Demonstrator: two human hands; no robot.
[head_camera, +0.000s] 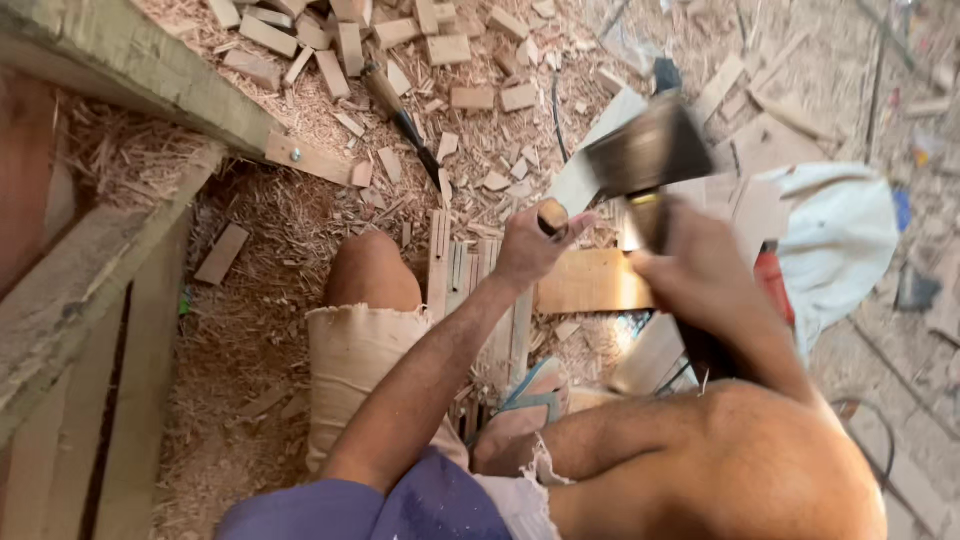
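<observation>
Head view is showing the left hand (528, 245) wrapping its fingers around a chisel handle (552, 216), standing it over a wooden plank (590, 281) lying on the shaving-covered floor (260, 330). Right hand (700, 265) is gripping a mallet (650, 150), blurred, just above and beside the chisel. Wood offcuts (400, 40) are lying scattered beyond, and a white cloth (840, 240) is sitting at right.

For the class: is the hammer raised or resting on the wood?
Raised. The right hand holds the hammer up, its head blurred above the plank.
</observation>
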